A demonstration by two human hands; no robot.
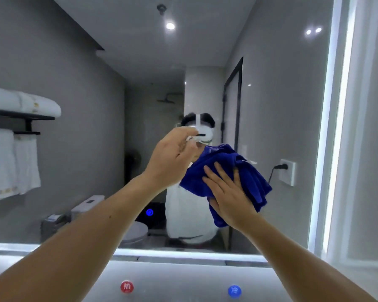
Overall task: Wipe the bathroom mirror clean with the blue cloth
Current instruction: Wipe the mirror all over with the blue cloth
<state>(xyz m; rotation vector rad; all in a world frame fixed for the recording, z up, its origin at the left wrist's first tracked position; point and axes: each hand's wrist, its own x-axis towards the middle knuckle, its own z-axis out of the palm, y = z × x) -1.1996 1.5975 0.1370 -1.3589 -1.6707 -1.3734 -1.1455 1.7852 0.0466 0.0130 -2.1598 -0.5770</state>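
**Mirror, cloth at centre-right**

Right hand [228,192]: fingers straight, slightly apart, pressing blue cloth [234,171] flat on mirror [74,62]. Left hand [172,158]: fingers curled, contents indiscernible. Lit right edge [334,127] near; broad glass left.

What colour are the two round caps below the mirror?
In the head view, the left cap is red and the right cap blue.
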